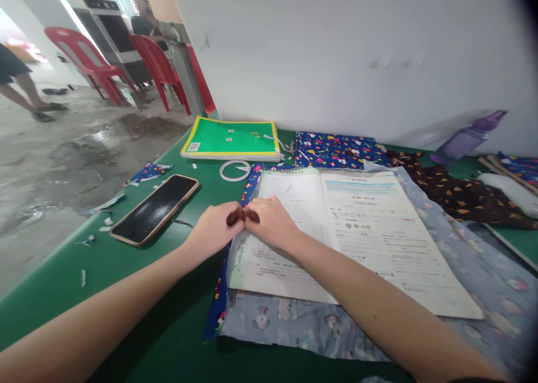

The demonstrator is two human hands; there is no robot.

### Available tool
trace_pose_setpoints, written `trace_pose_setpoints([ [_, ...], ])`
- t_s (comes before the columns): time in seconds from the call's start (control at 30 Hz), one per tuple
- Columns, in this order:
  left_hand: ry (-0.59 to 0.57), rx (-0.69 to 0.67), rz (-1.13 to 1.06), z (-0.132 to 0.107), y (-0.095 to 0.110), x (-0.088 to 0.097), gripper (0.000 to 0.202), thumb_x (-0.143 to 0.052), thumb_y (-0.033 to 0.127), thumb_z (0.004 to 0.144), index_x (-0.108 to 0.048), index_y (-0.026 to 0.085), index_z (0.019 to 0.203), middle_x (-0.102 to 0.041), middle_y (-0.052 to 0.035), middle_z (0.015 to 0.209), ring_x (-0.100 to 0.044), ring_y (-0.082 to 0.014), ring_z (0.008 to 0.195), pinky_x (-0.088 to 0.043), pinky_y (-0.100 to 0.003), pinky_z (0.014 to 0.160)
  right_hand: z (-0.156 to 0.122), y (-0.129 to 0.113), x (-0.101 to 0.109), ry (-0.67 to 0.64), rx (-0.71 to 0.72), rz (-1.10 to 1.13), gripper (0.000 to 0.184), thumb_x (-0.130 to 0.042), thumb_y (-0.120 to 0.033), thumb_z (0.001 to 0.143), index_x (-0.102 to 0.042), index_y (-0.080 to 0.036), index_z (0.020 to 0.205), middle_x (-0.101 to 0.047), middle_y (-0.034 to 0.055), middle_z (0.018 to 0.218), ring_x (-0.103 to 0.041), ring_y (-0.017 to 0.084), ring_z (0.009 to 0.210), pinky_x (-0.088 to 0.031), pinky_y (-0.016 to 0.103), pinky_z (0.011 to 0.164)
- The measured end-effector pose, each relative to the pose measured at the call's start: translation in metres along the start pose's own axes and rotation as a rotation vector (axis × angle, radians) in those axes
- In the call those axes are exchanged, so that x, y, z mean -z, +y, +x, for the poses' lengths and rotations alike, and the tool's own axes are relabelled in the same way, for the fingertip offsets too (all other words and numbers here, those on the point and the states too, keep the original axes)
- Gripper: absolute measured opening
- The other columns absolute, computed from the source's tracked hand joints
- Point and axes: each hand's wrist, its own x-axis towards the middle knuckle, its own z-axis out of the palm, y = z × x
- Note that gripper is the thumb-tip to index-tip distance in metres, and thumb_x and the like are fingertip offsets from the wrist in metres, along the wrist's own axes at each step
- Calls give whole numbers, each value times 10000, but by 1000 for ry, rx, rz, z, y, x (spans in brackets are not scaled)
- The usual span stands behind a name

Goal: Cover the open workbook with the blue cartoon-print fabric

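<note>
An open book point(370, 237) with printed pages lies on a patterned cover sheet point(294, 330), whose greyish back faces up. Along the book's left side, a strip of the sheet's blue printed face point(219, 310) shows. My left hand point(216, 223) is closed in a pinch at that left edge, its fingertips meeting those of my right hand point(269, 217). The right hand is also pinched closed, its wrist over the left page. Both grip the sheet's edge there; the exact spot between the fingertips is hidden.
On the green table are a phone point(157, 208), a tape roll point(235, 170), a green book point(233, 136), blue patterned cloth point(336, 149), brown cloth point(445, 189), a purple bottle point(464, 139) and scraps. A white wall stands behind; red chairs point(84, 58) and two people are beyond.
</note>
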Motion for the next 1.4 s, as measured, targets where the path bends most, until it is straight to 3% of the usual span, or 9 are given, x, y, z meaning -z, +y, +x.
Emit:
trace_pose_setpoints([
  [0.63,-12,34,9,1,-1,2,51,-480,246,748,-470,209,716,-477,48,573,-442,-118,529,-291,-233,535,-1,3,0,34,-71,75,111,-505,-212,780,-574,-186,697,-611,-9,725,-478,107,635,-328,271,677],
  [1.03,-38,61,-13,-5,4,9,147,-486,342,800,-548,210,778,-569,20,631,-510,-145,577,-324,-245,544,-1,2,2,-17,31,94,137,-508,-198,811,-644,-189,807,-639,-4,792,-532,118,733,-324,282,757],
  [1.17,-34,86,-34,-5,4,11,260,-390,378,867,-578,209,808,-607,3,657,-547,-163,608,-338,-257,562,-2,2,2,-28,40,86,155,-502,-185,816,-652,-188,852,-650,7,830,-539,125,763,-318,284,771],
  [1.4,-20,88,-48,-4,-3,9,284,-352,340,882,-597,206,832,-644,-13,735,-578,-177,690,-374,-262,625,-1,3,0,4,37,94,117,-510,-189,810,-621,-192,773,-633,-15,765,-517,114,711,-309,278,761],
])
